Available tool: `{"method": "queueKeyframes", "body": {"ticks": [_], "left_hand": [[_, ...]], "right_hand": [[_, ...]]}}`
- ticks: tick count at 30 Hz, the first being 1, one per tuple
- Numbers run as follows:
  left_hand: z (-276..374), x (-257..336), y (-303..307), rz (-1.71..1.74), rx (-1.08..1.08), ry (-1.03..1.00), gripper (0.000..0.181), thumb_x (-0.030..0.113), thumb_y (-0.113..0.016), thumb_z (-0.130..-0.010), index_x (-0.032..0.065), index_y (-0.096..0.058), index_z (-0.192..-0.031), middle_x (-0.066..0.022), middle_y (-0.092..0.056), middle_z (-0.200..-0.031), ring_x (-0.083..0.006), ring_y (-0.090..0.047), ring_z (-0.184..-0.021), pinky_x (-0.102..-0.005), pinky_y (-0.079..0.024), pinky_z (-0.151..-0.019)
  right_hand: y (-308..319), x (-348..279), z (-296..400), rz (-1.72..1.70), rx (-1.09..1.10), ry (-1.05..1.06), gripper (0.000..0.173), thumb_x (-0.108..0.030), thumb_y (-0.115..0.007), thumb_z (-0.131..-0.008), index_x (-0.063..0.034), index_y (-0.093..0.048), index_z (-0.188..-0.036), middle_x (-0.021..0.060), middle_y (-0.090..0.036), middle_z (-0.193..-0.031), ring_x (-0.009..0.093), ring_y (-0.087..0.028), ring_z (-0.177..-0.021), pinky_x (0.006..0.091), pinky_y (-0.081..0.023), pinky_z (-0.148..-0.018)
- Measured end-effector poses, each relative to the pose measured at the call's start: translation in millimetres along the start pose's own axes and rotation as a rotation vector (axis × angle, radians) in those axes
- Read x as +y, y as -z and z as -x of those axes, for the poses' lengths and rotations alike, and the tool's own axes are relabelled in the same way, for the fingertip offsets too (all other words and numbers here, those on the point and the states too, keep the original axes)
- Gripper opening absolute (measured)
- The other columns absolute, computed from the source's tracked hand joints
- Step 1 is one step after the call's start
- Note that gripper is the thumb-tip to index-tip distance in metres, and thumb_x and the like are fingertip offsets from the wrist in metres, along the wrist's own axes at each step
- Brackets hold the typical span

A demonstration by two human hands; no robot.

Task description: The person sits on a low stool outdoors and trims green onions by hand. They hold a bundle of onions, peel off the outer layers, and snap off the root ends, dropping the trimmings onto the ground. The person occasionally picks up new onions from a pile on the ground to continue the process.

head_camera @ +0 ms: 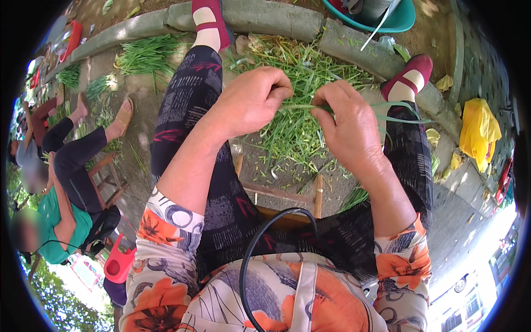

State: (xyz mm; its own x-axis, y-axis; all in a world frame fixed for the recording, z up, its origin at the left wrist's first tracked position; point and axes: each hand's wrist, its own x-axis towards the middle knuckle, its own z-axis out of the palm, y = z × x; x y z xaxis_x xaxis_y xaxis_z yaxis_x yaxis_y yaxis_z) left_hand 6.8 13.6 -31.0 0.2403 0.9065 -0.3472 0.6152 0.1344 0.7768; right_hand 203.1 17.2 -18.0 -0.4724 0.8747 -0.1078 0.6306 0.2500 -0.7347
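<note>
A thin green stalk (296, 107), like a scallion or garlic chive, stretches level between my hands. My right hand (350, 124) pinches it between thumb and fingers, and its long leaves (404, 119) trail out to the right. At the stalk's other end is my left hand (249, 103), curled with thumb and forefinger together; its lower fingers are hidden behind the palm. Below both hands, a loose heap of green and yellowed leaves and trimmings (290, 137) covers the ground between my legs.
A concrete kerb (274, 16) runs past my feet. Bundles of green stalks (145, 54) lie at left, others (354, 198) by my right thigh. Beyond the kerb stands a teal basin (381, 29); a yellow plastic bag (479, 133) lies right. A seated person (68, 216) is at left.
</note>
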Motion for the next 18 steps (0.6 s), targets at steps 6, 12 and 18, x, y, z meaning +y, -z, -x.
{"method": "queueKeyframes", "body": {"ticks": [6,12,18], "left_hand": [[1,4,7,0.181,-0.103,0.062,0.013,0.008,-0.062,-0.083,-0.0016,-0.065,-0.09,-0.0079,-0.061,-0.078,-0.0126,-0.056,-0.069,-0.0267,-0.045,-0.065],[2,7,-1,0.071,-0.152,0.014,0.011,0.009,-0.069,-0.076,-0.0006,-0.066,-0.081,-0.0067,-0.06,-0.071,-0.0134,-0.058,-0.067,-0.0266,-0.045,-0.063],[0,9,-7,0.043,-0.14,0.032,0.006,0.003,-0.066,-0.072,-0.0012,-0.064,-0.075,-0.0037,-0.059,-0.067,-0.0093,-0.056,-0.062,-0.0244,-0.045,-0.059]], "right_hand": [[2,0,0,0.001,0.0,0.01,0.014,-0.004,-0.063,-0.074,-0.0036,-0.053,-0.083,0.0139,-0.054,-0.083,0.036,-0.054,-0.082,0.044,-0.044,-0.071],[-2,3,3,0.008,-0.009,0.039,0.014,-0.003,-0.063,-0.073,-0.0037,-0.053,-0.082,0.0136,-0.054,-0.082,0.035,-0.055,-0.082,0.0437,-0.044,-0.071],[-4,5,0,0.047,-0.005,0.055,0.014,-0.004,-0.063,-0.072,-0.0032,-0.053,-0.081,0.0141,-0.054,-0.08,0.035,-0.055,-0.08,0.043,-0.045,-0.069]]}}
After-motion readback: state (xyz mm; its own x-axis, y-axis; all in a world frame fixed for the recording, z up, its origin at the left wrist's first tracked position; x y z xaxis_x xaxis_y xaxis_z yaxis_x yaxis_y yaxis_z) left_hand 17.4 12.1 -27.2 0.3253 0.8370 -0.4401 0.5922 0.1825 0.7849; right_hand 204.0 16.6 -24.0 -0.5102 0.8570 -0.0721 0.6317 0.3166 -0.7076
